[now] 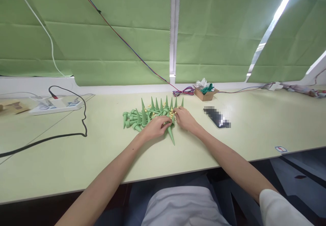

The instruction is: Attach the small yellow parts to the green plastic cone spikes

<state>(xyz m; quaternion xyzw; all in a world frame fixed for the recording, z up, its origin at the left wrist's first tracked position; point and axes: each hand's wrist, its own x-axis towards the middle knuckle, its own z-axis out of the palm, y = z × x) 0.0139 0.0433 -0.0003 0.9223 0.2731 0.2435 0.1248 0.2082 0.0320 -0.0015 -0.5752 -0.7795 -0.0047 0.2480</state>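
A pile of green plastic spikes point(139, 117), cone-shaped with wide collars, lies on the pale table, several of them standing point up. Small yellow plastic pieces point(171, 113) are scattered among them toward the right. My left hand point(157, 127) is closed at the near side of the pile, its fingers pinched at the wide end of a green spike point(171, 136) that points toward me. At the pile's right edge is my right hand point(185, 119), its fingertips drawn together over the yellow pieces. Whatever lies between those fingertips is too small to make out.
A dark phone-like object point(216, 117), partly pixelated, lies to the right. Behind it stands a small cardboard box point(203, 95) with green and clear material, beside coiled wires point(187, 91). At left are a white power strip point(57, 108) and a black cable point(63, 135).
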